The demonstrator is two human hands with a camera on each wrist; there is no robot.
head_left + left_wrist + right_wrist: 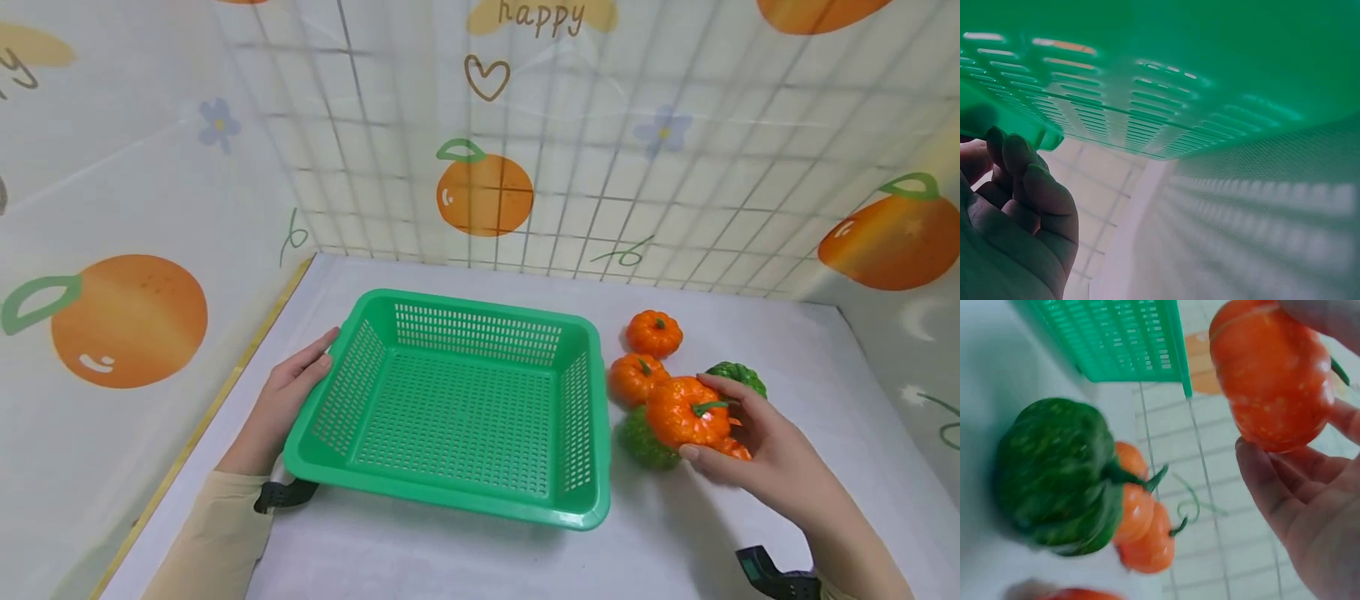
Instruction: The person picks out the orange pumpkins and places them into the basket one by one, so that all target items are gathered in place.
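Note:
A green plastic basket (457,421) with slotted walls stands in the middle of the table, its inside bare. My left hand (281,396) grips its left rim; in the left wrist view, the fingers (1044,187) curl at the rim beside the slotted wall. To the right of the basket my right hand (780,450) holds an orange toy pumpkin (682,412) between thumb and fingers. The right wrist view shows this pumpkin (1272,381) lifted clear of the table. Below it sits a dark green pumpkin (647,440), partly hidden in the head view.
Two smaller orange pumpkins (655,333) lie behind the held one. Another green pumpkin (738,375) and a further orange piece (735,450) show beside the right hand. A wire grid (570,192) behind printed cloth bounds the back of the white table (420,558).

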